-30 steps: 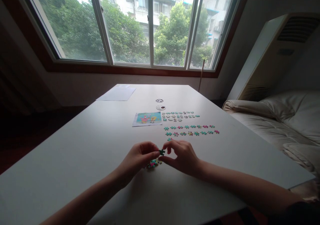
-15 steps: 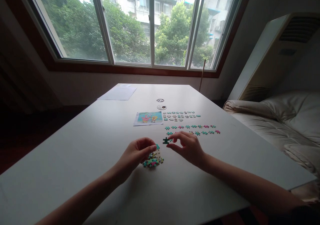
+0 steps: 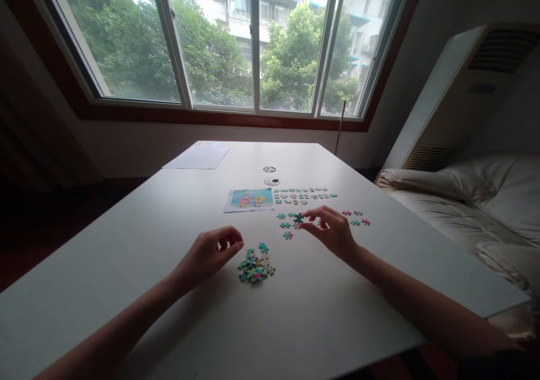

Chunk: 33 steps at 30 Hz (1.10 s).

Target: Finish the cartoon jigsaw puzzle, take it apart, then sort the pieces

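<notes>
My right hand pinches a dark green puzzle piece between thumb and fingertips, above the rows of laid-out pieces. My left hand hovers left of a heap of puzzle pieces, its fingers curled in toward the thumb with nothing visible in them. Teal, yellow and pink pieces make up the heap. A teal and pink piece lies just below the nearer rows. Part of those rows is hidden behind my right hand.
A picture sheet with cartoon figures lies beyond the heap. Right of it are rows of small puzzle pieces. Two round items and white paper lie farther back on the white table. A sofa stands to the right.
My right hand has moved right and away from me with the dark green piece, uncovering the teal and pink piece. My left hand has drawn back left from the heap.
</notes>
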Tool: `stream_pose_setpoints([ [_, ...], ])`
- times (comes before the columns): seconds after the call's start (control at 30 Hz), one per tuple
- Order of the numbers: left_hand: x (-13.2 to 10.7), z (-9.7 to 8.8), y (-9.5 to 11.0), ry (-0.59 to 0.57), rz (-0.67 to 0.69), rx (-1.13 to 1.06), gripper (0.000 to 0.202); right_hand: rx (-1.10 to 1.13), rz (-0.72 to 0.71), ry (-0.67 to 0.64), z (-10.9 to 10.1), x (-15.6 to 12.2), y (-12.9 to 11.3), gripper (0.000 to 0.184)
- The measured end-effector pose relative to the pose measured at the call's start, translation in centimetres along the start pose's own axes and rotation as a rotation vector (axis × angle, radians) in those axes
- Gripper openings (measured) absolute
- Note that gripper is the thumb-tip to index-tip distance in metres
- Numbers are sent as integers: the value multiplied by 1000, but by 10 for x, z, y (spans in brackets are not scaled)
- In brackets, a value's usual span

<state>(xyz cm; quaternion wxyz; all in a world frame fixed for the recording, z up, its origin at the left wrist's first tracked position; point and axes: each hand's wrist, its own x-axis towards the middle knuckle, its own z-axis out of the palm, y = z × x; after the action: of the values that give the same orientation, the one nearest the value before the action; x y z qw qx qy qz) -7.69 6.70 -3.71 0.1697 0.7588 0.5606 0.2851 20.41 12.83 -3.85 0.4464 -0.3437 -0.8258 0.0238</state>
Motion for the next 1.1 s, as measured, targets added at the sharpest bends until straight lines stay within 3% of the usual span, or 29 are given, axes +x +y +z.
stream_pose_setpoints([
  [0.3, -1, 1, 0, -13, 28, 17, 22, -62, 53, -96, 1, 5, 10, 26],
  [0.57, 0, -2, 0, -20, 37, 38, 21, -179, 325, -398, 4, 45, 80, 25],
  [0.73, 2, -3, -8, -42, 29, 54, 21, -223, 415, -454, 16, 53, 109, 27],
  [0.9, 3, -2, -13, -64, 38, 79, 19, -228, 440, -492, 20, 55, 118, 27],
  [1.1, 1, 0, -14, -125, 146, 83, 20, -236, 441, -532, 16, 58, 117, 27],
])
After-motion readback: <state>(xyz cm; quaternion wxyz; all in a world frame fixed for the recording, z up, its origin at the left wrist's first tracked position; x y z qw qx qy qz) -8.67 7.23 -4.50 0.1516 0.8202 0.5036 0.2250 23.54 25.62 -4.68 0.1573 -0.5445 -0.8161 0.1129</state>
